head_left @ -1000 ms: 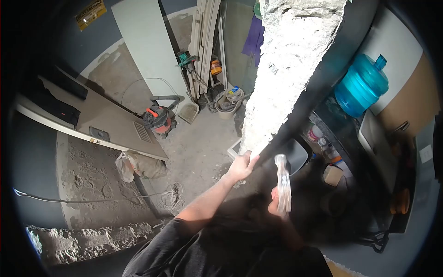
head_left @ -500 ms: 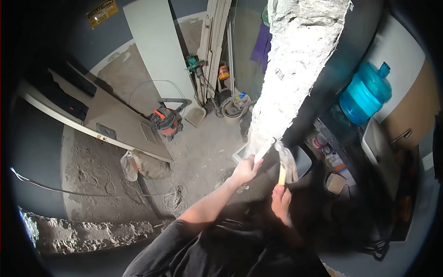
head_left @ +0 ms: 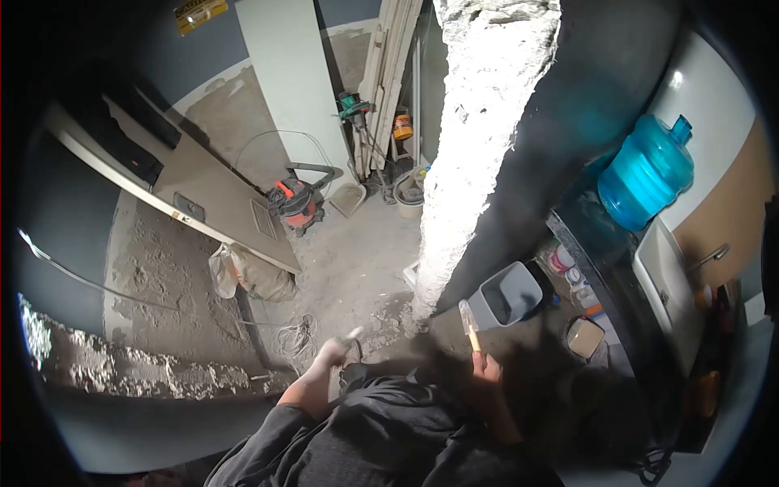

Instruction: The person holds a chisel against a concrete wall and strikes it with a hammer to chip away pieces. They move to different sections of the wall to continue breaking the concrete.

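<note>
My right hand is closed around the pale yellow handle of a hammer, which points up and away from me. My left hand, whitened with dust, is low in front of my body. Its fingers are closed on a chisel, of which only a short pale end shows; the rest is hidden by the hand. Ahead stands a rough, brightly lit wall edge with its surface chipped away. Both hands are apart from it.
A grey bin stands right of the wall's foot. A black counter carries a blue water jug and a sink. A red-black vacuum, a sack and coiled cable lie to the left.
My left hand has drawn back from the wall edge, down and left, with the chisel. The hammer has dropped lower and away from it. The view has shifted, showing more of the bin.
</note>
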`<state>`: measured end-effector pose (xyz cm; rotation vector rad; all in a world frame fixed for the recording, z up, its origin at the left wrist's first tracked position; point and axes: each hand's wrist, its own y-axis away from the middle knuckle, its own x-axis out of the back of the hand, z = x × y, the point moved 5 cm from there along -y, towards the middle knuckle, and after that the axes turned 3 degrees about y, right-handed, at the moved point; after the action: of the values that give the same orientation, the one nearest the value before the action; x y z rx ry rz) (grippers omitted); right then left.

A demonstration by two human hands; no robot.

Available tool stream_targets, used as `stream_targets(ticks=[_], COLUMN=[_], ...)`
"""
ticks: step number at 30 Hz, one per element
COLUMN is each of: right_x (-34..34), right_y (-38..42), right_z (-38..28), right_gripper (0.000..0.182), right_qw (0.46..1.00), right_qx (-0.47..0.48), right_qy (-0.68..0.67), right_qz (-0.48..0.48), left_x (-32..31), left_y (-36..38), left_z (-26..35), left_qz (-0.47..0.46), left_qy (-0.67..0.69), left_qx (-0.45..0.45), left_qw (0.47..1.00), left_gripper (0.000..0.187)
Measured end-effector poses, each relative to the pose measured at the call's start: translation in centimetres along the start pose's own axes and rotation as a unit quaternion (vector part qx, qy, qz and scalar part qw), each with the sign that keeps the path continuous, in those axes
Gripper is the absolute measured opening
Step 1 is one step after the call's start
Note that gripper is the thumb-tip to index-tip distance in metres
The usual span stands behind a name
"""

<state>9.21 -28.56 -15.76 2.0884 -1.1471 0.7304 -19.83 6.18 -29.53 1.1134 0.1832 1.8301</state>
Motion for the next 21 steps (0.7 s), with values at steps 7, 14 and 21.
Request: stream_targets(ticks=[7,14,21], right_x=[-0.1,-1.6,-2.4], right_y=[0.0,-2.2,-1.6], right_z=[2.7,-3.2,-8.0], right_gripper=[0.050,0.050,0.040], right_qw=[0.993,0.970,0.911], right_qx=[0.106,0.198,0.329], right_qy=[-0.001,-0.130,-0.241], right_qz=[0.058,-0.059,-0.059], left_x=[-4.0,2.2,4.0], left_y=[7.2,4.8,5.9], left_z=[-15.5,13.8,22.5], left_qz=[0.127,0.218,0.151], left_qy=[0.234,0.414,0.544], left_qx=[0.105,-0.084,-0.084], left_qw=[0.958,0.880,0.821], left_gripper=[0.041,0.033,0.028])
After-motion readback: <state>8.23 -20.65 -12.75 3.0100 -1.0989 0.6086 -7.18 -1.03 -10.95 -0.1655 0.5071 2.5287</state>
